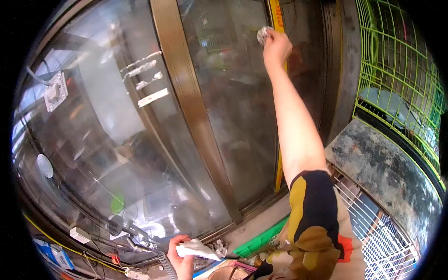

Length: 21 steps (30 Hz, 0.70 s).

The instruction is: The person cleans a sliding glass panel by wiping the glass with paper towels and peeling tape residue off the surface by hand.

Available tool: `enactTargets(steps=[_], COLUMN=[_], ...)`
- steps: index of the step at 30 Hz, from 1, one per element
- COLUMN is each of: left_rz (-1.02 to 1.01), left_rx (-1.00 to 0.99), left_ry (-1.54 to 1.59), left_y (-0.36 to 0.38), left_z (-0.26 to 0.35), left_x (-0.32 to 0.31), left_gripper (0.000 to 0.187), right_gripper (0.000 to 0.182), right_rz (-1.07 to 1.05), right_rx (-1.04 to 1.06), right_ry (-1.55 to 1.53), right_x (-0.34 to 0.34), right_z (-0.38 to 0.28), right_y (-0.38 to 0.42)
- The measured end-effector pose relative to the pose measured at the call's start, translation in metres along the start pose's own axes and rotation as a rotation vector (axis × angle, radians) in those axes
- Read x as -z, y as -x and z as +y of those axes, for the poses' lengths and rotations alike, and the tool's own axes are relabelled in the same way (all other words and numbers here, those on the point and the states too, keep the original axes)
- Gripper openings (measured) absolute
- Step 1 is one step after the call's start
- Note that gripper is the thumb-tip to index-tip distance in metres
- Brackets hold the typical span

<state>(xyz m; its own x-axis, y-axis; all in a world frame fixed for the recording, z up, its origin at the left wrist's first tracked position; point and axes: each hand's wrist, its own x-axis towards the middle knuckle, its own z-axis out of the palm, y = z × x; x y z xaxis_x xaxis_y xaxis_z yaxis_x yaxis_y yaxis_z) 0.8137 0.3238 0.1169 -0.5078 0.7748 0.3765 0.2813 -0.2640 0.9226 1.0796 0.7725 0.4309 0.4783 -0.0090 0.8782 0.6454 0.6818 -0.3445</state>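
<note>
My right hand (pixel 278 46) is raised at the upper middle, its fingers closed on a crumpled greyish wad (pixel 264 35) held against or just in front of the dark glass pane (pixel 228 84), beside a yellow strip (pixel 279 172). Low in the view, my left hand (pixel 181 256) grips a white folded cloth or paper (pixel 198 249) between thumb and fingers. White tape remnants (pixel 153 97) stick to the left glass pane (pixel 102 93), across the brown metal frame (pixel 186 88).
A green wire cage (pixel 396 60) stands at the right above a worn dark board (pixel 382 163), with a white wire rack (pixel 382 242) below. A green strip (pixel 261 238) lies along the sill. Cables and a white box (pixel 80 235) are at the lower left.
</note>
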Motion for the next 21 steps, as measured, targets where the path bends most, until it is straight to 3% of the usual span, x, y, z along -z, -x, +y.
enactTargets(steps=[4, 8, 11, 12, 14, 18, 21], left_rz=[-0.002, -0.028, -0.026, -0.022, -0.046, -0.100, -0.075], left_rx=[-0.014, 0.002, 0.013, 0.010, 0.003, -0.040, -0.051], left_ry=[0.089, 0.035, 0.032, 0.044, 0.062, 0.034, -0.029], left_y=[0.002, -0.002, -0.005, -0.006, -0.007, -0.007, -0.013], left_z=[0.003, 0.006, 0.006, 0.004, 0.004, 0.009, 0.005], left_x=[-0.008, -0.005, -0.005, -0.006, -0.005, -0.010, -0.014], left_gripper=[0.036, 0.036, 0.036, 0.036, 0.038, 0.038, 0.033], right_gripper=[0.013, 0.010, 0.010, 0.010, 0.010, 0.012, 0.011], right_rz=[0.053, -0.111, -0.200, -0.193, -0.226, -0.397, -0.331], right_rx=[0.016, 0.136, 0.008, 0.119, 0.075, 0.131, -0.024], right_ry=[-0.212, -0.212, -0.223, -0.088, -0.065, -0.041, 0.063], right_x=[0.012, 0.034, 0.025, 0.022, 0.019, 0.024, 0.013], right_z=[0.008, -0.011, -0.007, -0.004, -0.006, -0.014, -0.012], right_y=[0.067, 0.107, 0.066, 0.045, 0.014, 0.020, 0.007])
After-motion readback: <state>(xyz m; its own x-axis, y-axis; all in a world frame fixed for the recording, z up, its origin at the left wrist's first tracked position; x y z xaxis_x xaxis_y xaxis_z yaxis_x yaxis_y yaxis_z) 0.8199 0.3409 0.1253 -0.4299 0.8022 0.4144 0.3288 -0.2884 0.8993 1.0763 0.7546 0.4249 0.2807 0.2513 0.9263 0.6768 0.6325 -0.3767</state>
